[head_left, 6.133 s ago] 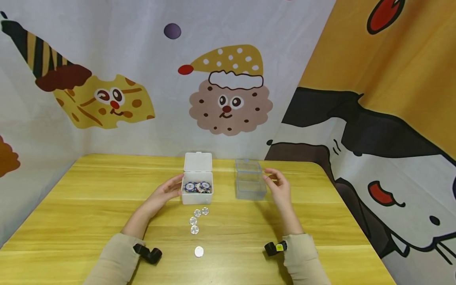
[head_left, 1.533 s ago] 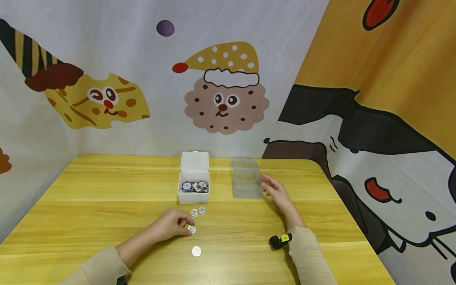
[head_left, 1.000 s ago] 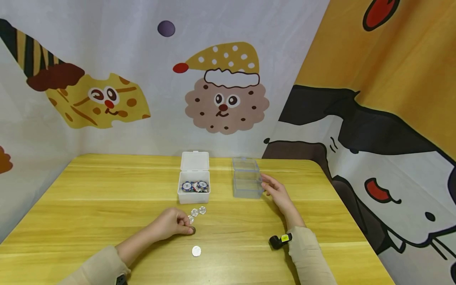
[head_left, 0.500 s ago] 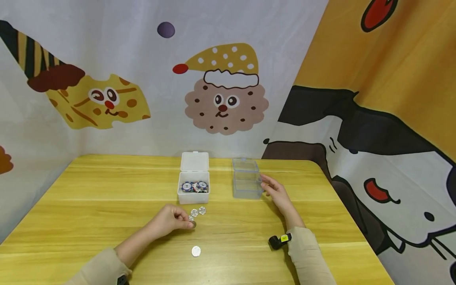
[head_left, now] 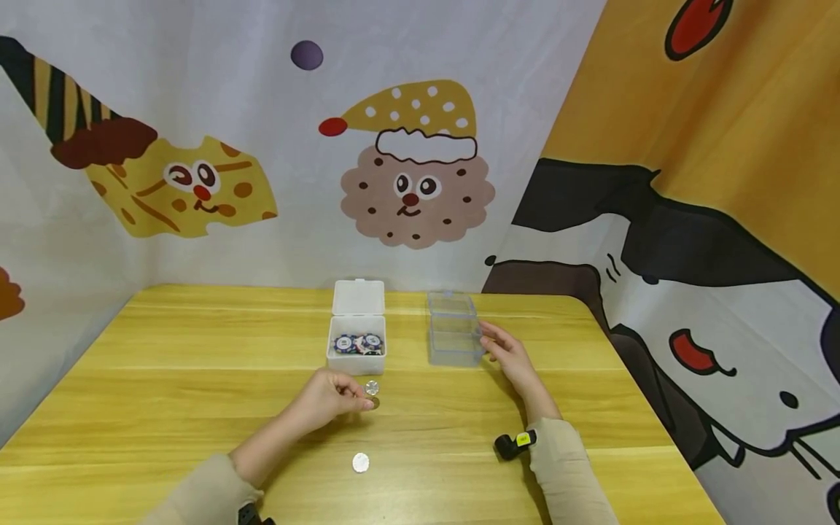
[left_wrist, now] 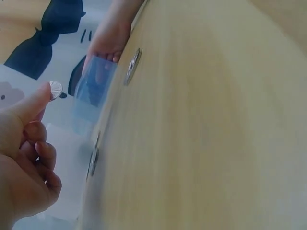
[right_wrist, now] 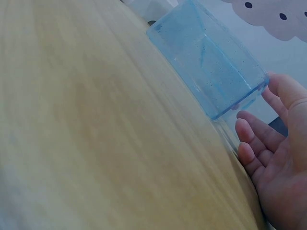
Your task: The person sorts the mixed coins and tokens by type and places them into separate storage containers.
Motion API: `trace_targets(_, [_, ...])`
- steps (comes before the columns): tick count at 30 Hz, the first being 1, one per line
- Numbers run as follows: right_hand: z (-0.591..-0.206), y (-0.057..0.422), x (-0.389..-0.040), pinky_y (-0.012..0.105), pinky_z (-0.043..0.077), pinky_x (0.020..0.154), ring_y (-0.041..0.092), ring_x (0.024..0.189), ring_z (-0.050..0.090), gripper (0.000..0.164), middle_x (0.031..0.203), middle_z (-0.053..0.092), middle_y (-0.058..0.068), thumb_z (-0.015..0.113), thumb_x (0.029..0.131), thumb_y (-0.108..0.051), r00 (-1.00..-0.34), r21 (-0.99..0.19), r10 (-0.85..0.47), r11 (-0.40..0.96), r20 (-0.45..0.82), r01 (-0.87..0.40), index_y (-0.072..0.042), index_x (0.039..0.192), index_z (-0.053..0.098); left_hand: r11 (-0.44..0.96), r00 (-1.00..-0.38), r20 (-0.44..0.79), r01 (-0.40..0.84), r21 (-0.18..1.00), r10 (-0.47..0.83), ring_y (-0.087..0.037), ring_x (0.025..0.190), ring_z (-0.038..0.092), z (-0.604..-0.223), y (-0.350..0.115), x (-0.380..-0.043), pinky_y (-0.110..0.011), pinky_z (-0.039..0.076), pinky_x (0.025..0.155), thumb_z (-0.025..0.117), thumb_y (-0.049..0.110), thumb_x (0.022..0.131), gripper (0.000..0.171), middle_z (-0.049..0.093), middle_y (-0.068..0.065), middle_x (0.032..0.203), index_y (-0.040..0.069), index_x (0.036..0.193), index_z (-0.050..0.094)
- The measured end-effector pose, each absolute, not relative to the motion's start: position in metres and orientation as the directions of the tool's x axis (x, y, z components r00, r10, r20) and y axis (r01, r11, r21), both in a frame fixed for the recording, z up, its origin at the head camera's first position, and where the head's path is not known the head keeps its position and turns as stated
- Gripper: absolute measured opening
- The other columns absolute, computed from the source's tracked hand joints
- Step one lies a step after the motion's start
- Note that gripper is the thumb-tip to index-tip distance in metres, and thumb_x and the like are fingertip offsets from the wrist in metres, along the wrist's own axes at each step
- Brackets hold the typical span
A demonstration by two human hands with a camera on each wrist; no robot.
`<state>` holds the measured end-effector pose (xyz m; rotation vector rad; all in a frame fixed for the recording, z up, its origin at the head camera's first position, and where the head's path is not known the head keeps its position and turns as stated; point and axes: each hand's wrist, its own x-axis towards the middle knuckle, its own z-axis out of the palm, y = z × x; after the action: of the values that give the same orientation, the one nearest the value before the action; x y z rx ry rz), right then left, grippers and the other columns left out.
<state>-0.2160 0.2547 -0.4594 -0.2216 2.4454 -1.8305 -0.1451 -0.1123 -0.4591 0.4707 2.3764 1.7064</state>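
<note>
My left hand [head_left: 337,394] pinches a silver coin [left_wrist: 56,90] between thumb and fingertips, over the table in front of the white box. Just behind the fingertips lies another silver coin [head_left: 372,388]. A lone pale coin [head_left: 361,462] lies nearer the front. The open white box [head_left: 356,364] contains blue-and-white poker chips [head_left: 357,343]. To its right stands an open clear plastic box [head_left: 455,354], in which nothing shows. My right hand [head_left: 515,357] rests at that box's right side, fingers relaxed, the thumb right at its edge in the right wrist view.
The wooden table [head_left: 197,350] runs back to a hanging curtain [head_left: 249,87] printed with cartoon figures. Both box lids, the white lid [head_left: 359,297] and the clear lid [head_left: 450,303], stand raised toward the curtain.
My left hand left the white box's side, picked up a coin from the table and moved it back and right. Two other coins dropped out of sight at the hand. The right hand stays put.
</note>
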Motion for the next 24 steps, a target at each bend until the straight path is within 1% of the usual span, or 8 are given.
trace_targets(5, [-0.460, 0.255, -0.216, 0.044, 0.045, 0.084, 0.039, 0.112, 0.051, 0.046, 0.141, 0.044, 0.023, 0.053, 0.100, -0.015, -0.986, -0.959, -0.165, 0.274, 0.029, -0.074, -0.003, 0.143, 0.043, 0.260, -0.938, 0.045, 0.142, 0.955, 0.345, -0.006, 0.051, 0.042, -0.456, -0.105, -0.146, -0.017, 0.033, 0.043, 0.082, 0.017, 0.075, 0.016, 0.056, 0.001, 0.058, 0.006, 0.071, 0.071])
trace_targets(10, [-0.460, 0.255, -0.217, 0.045, 0.045, 0.084, 0.038, 0.112, 0.051, 0.046, 0.141, 0.044, 0.023, 0.052, 0.100, -0.015, -0.985, -0.958, -0.171, 0.275, 0.032, -0.079, -0.003, 0.143, 0.043, 0.205, -0.934, 0.070, 0.149, 0.967, 0.352, -0.006, 0.049, 0.042, -0.453, -0.096, -0.148, -0.017, 0.032, 0.042, 0.081, 0.016, 0.076, 0.013, 0.058, -0.007, 0.059, 0.005, 0.074, 0.072])
trace_targets(12, [-0.460, 0.255, -0.217, 0.045, 0.045, 0.084, 0.038, 0.112, 0.051, 0.046, 0.141, 0.044, 0.023, 0.052, 0.100, -0.016, -0.985, -0.958, -0.172, 0.276, 0.030, -0.078, -0.004, 0.143, 0.043, 0.202, -0.931, 0.083, 0.163, 0.966, 0.356, -0.006, 0.051, 0.043, -0.451, -0.091, -0.149, -0.017, 0.034, 0.044, 0.080, 0.016, 0.077, 0.013, 0.060, -0.008, 0.062, 0.006, 0.075, 0.073])
trace_targets(18, [-0.460, 0.255, -0.217, 0.045, 0.045, 0.085, 0.038, 0.112, 0.051, 0.046, 0.141, 0.044, 0.021, 0.052, 0.100, -0.015, -0.984, -0.959, -0.175, 0.271, 0.030, -0.078, -0.003, 0.143, 0.043, 0.215, -0.928, 0.099, 0.185, 0.959, 0.360, -0.009, 0.058, 0.045, -0.446, -0.076, -0.153, -0.019, 0.037, 0.049, 0.079, 0.017, 0.079, 0.009, 0.058, 0.000, 0.065, 0.009, 0.077, 0.073])
trace_targets(24, [-0.459, 0.254, -0.217, 0.046, 0.045, 0.084, 0.039, 0.112, 0.051, 0.046, 0.141, 0.044, 0.023, 0.052, 0.100, -0.015, -0.985, -0.959, -0.172, 0.273, 0.030, -0.077, -0.002, 0.143, 0.043, 0.185, -0.915, 0.137, 0.220, 0.958, 0.380, -0.010, 0.059, 0.045, -0.440, -0.060, -0.158, -0.019, 0.037, 0.051, 0.077, 0.013, 0.079, 0.007, 0.059, 0.001, 0.064, 0.008, 0.078, 0.074])
